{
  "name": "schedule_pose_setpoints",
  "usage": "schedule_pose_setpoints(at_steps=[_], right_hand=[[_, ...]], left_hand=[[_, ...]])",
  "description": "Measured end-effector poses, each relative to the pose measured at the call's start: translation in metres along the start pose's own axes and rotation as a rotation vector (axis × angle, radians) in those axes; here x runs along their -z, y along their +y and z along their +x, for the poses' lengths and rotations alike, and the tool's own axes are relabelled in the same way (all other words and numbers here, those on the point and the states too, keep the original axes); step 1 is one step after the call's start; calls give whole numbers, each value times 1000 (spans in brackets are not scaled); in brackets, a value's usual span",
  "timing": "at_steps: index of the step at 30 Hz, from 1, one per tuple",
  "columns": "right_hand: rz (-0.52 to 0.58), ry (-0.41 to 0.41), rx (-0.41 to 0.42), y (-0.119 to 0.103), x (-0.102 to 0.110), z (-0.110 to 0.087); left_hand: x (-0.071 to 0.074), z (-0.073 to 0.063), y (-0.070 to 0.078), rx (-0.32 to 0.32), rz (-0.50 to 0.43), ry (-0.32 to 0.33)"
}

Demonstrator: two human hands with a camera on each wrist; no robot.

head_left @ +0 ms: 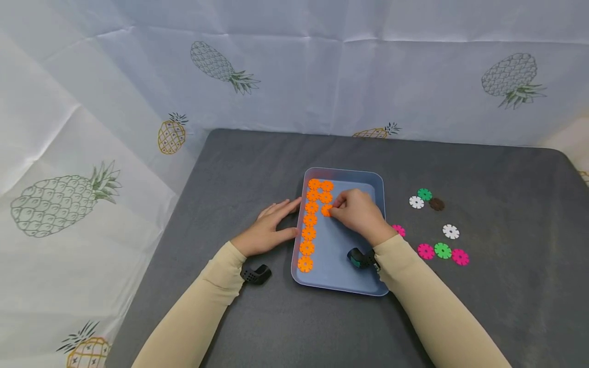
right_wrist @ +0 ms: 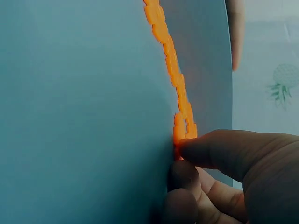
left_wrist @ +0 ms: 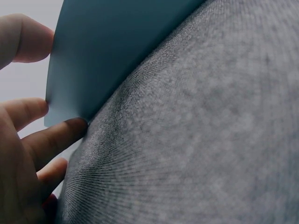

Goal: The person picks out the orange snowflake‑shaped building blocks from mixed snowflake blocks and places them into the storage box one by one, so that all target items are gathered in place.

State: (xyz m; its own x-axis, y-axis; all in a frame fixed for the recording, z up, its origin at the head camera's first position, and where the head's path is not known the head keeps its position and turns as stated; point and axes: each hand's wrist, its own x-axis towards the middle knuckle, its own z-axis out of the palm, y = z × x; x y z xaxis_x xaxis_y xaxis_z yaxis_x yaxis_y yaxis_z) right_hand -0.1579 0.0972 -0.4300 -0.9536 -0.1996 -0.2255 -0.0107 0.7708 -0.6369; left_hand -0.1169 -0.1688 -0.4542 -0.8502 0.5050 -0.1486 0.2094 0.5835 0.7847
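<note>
A blue-grey tray lies on the table, holding a column of orange notched discs along its left side. Beside the top of that column, a shorter second one has begun with more orange discs. My right hand reaches into the tray and pinches an orange notched disc at the lower end of this short column, between thumb and fingers. Against the tray's left outer wall rests my left hand, its fingers extended and touching the side.
Right of the tray lie loose discs: a dark green, a brown, a light green, white ones and pink ones. One pink disc is partly hidden by the right wrist. A pineapple-print cloth hangs behind the table.
</note>
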Motion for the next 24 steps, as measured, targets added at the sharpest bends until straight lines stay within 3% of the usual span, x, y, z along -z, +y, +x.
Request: schedule_pose_setpoints(at_steps=[24], right_hand=[[42, 33, 43, 4, -8, -4]], left_hand=[[-2, -4, -3, -23, 8, 2]])
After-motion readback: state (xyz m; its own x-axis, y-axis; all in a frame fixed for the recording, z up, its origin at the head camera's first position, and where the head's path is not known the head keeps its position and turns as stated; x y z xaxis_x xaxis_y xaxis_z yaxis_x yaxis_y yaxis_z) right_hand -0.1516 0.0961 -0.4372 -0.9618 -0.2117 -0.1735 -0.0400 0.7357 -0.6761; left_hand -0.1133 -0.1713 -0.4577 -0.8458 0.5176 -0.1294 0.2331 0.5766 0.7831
